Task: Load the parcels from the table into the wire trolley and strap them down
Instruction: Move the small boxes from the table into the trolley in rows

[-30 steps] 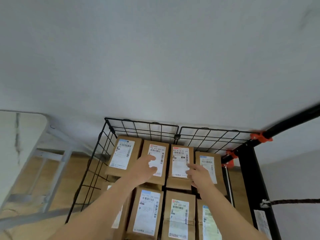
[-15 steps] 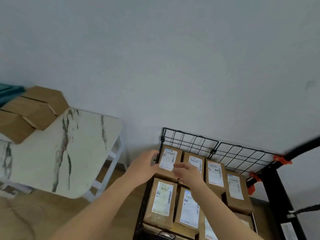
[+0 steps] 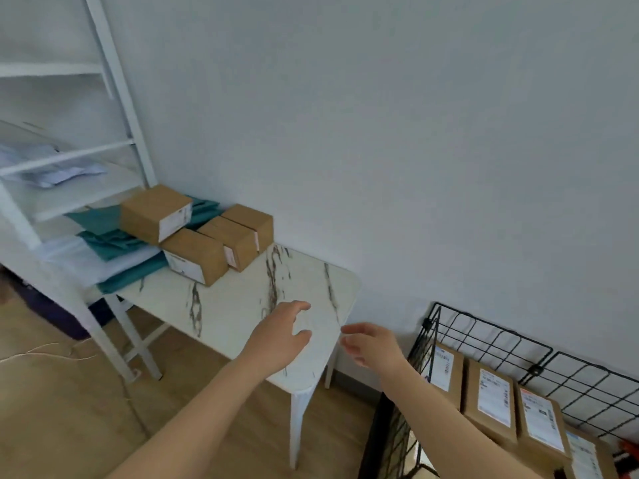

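Observation:
Several brown cardboard parcels (image 3: 207, 236) with white labels lie at the far left end of the marble-topped table (image 3: 242, 305), partly on teal and white mailer bags (image 3: 103, 243). The black wire trolley (image 3: 484, 344) stands at lower right, with several labelled brown parcels (image 3: 494, 399) packed upright inside. My left hand (image 3: 280, 337) hovers over the table's near right part, fingers spread and empty. Just past the table's right corner, between table and trolley, my right hand (image 3: 370, 344) hangs in the air, fingers loosely curled and empty.
A white metal shelf frame (image 3: 114, 81) with pale bags on its shelves stands at the left behind the table. A plain wall runs behind everything. Wooden floor (image 3: 69, 392) with a thin cable lies below the table.
My view swung left from the trolley to the table. Both hands left the parcels in the trolley and now reach empty toward the table.

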The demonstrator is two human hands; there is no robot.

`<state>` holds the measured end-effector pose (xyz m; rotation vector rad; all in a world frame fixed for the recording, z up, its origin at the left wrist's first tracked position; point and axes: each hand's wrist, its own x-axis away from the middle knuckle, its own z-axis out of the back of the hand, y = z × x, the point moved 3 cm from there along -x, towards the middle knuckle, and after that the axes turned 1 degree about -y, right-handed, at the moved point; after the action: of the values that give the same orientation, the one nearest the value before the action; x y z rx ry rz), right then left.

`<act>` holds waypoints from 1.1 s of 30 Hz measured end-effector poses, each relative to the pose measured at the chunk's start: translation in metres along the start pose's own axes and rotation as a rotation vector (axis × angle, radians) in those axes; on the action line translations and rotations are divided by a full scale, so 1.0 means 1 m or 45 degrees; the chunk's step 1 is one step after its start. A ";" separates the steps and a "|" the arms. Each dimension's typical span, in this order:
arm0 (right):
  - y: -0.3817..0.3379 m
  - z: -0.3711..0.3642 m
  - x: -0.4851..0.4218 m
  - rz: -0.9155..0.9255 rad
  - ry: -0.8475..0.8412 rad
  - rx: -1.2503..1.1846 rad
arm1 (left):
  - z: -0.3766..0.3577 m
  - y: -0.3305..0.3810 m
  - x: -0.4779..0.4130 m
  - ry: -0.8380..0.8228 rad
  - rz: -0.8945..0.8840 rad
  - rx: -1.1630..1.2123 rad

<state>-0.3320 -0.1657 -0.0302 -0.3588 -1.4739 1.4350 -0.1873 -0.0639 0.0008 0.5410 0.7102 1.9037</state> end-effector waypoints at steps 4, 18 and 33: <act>-0.033 -0.043 -0.005 0.054 -0.073 0.075 | 0.040 -0.031 0.006 0.107 0.053 0.045; -0.117 -0.199 -0.118 0.241 -0.352 0.298 | 0.153 -0.164 -0.052 0.335 0.261 -0.068; -0.169 -0.311 -0.256 0.656 -0.321 1.159 | 0.189 -0.274 -0.170 0.144 0.361 -0.304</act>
<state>0.0989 -0.2286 -0.0603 0.0327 -0.7800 2.4590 0.1807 -0.0817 -0.0589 0.4010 0.4858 2.2621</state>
